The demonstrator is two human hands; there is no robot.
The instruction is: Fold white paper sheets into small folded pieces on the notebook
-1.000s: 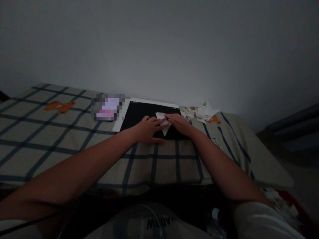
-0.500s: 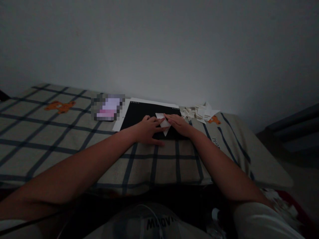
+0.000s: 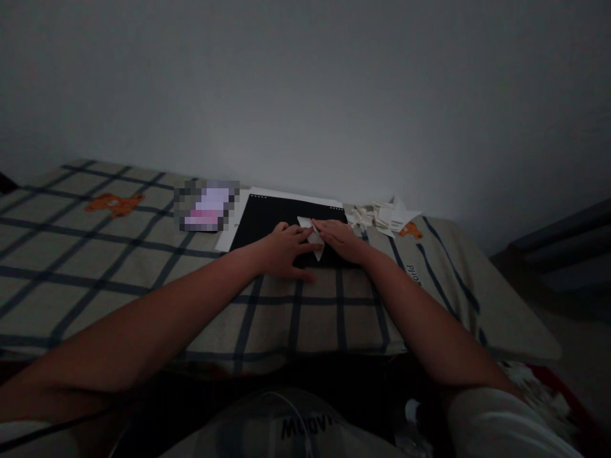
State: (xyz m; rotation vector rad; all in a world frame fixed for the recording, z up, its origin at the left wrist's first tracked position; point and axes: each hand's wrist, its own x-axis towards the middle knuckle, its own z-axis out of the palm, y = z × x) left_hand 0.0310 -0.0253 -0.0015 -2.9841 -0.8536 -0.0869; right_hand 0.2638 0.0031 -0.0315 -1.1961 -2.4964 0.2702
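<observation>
pressing down on a small white folded paper triangle (image 3: 315,240), both hands lie flat with fingers extended, neither closed around it; the left hand (image 3: 282,249) pins the left edge, the right hand (image 3: 341,239) covers the right edge. the paper sits on a black board (image 3: 267,219), judged to serve as a firm creasing surface over the soft checked bedcover (image 3: 119,267). a heap of folded paper pieces (image 3: 384,215) lies just right of the board. both forearms reach forward, converging, wrists low

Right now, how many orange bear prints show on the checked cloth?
2. One bear print at far left, one bear print at right beside the paper scraps. Arms or the black board may hide more.
</observation>
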